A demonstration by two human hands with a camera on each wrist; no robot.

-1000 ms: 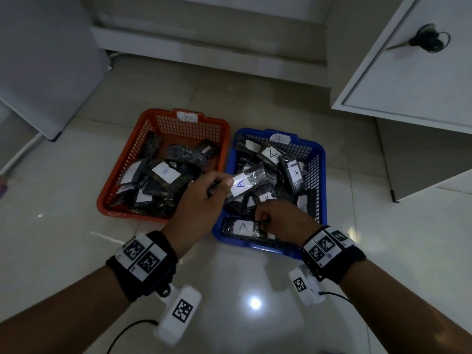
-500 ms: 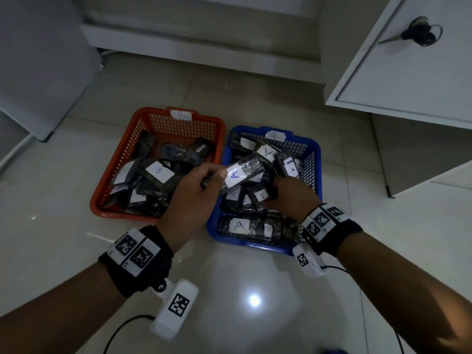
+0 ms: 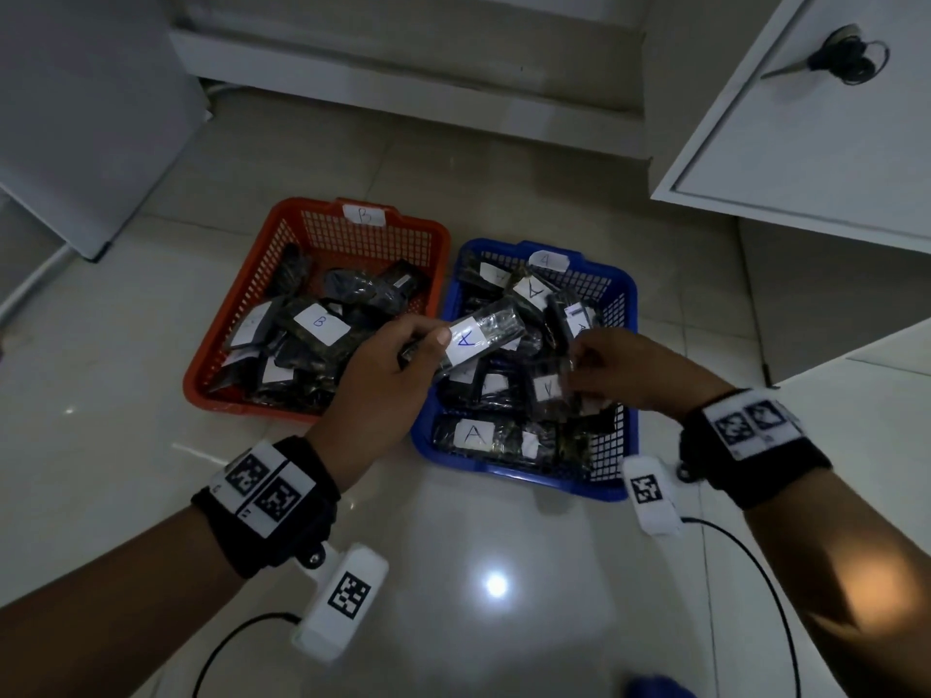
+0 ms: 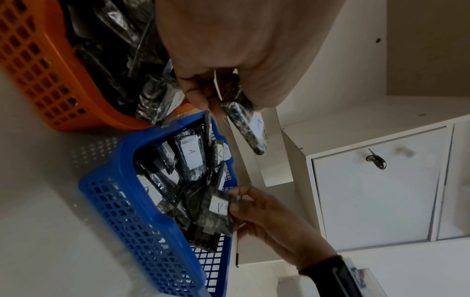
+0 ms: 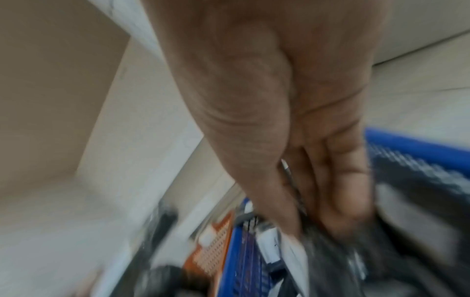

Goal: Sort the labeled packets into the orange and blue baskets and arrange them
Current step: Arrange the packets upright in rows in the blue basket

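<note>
An orange basket [image 3: 231, 390] tagged B and a blue basket [image 3: 627, 314] tagged A sit side by side on the floor, each full of dark packets with white labels. My left hand [image 3: 383, 380] grips a packet labeled A [image 3: 483, 337] over the blue basket's left rim; the same held packet [image 4: 248, 124] shows in the left wrist view. My right hand [image 3: 624, 367] pinches another A packet [image 3: 546, 390] inside the blue basket, and that pinched packet [image 4: 216, 209] is lifted at one end. The right wrist view is blurred.
A white cabinet door [image 3: 816, 143] with a key in its lock [image 3: 846, 57] hangs open at the right. A white panel [image 3: 85, 118] leans at the left. Wrist camera cables [image 3: 231, 642] trail over the glossy tile floor.
My right hand moved from the basket's near edge deeper in and lifted an A packet by its end. The left hand has barely moved, holding its A packet over the blue basket's left rim.
</note>
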